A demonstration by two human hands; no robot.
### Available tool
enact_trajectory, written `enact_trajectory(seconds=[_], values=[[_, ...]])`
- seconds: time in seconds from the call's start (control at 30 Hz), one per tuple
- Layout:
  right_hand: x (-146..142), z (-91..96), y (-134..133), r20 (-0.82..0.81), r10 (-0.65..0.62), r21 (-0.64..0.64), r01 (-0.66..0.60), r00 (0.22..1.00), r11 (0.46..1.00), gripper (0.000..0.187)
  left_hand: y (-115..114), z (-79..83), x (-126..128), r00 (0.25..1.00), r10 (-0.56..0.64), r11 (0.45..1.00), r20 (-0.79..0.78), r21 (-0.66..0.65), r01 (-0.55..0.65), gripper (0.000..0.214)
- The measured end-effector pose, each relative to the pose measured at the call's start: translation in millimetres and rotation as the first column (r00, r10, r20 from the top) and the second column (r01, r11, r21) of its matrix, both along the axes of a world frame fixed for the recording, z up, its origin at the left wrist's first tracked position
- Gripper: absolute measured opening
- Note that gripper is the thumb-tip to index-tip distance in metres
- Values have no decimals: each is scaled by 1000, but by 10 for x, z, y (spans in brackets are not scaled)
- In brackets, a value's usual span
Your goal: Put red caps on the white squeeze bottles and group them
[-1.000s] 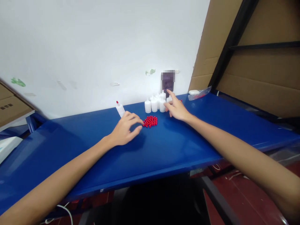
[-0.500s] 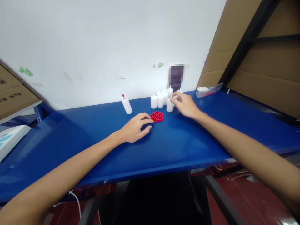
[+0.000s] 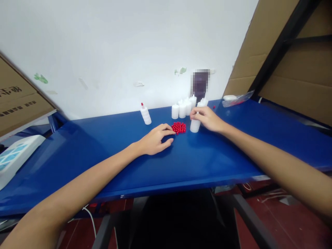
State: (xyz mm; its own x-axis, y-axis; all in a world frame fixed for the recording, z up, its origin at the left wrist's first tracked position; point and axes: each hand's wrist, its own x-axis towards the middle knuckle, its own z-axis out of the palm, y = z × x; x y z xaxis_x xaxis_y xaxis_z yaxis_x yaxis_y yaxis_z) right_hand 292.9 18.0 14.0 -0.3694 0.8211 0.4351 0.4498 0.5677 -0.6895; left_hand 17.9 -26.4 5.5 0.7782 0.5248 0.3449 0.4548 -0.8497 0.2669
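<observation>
My right hand grips the upper part of a small white bottle, which stands nearly upright on the blue table; the fingers hide its tip. Just left of that bottle lies a pile of small red caps. My left hand rests with its fingertips at the pile's near left edge, thumb and fingers apart, with nothing visible in it. More white bottles stand grouped behind the pile, and a few are partly hidden by my right hand. To the left, a white bottle with a red cap stands alone.
A clear plastic bag with something red inside lies at the back right, beside a white rounded object. One loose red cap sits nearby. A white box is at the far left, below a cardboard box.
My right hand has brought the bottle toward me, away from the group, and now grips it from above. My left hand stays by the red caps. The view has shifted slightly.
</observation>
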Motion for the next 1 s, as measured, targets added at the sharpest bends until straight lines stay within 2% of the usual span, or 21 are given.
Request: enact_trajectory(seconds=[0.1,0.3,0.47,0.53,0.77,1.0], values=[[-14,16,-34,16,46,-47,-45,999,998,18,25,-2,-7,999,12,999,38,-36,-10,36],[-32,76,-132,155,83,25,-88,984,996,21,107,1,-22,986,55,986,156,-165,-29,26],[-48,65,-152,172,-85,108,67,981,992,24,125,-33,-14,981,63,986,183,-162,-33,20],[-62,51,-161,166,-114,129,93,979,987,25,120,-45,-6,981,64,989,182,-143,-38,20],[-137,58,-259,206,-3,173,-33,978,984,24,105,-51,6,982,74,989,172,-136,-51,22],[-195,91,-361,252,75,187,-124,965,975,27,111,-47,-4,980,47,984,195,-178,-12,20]])
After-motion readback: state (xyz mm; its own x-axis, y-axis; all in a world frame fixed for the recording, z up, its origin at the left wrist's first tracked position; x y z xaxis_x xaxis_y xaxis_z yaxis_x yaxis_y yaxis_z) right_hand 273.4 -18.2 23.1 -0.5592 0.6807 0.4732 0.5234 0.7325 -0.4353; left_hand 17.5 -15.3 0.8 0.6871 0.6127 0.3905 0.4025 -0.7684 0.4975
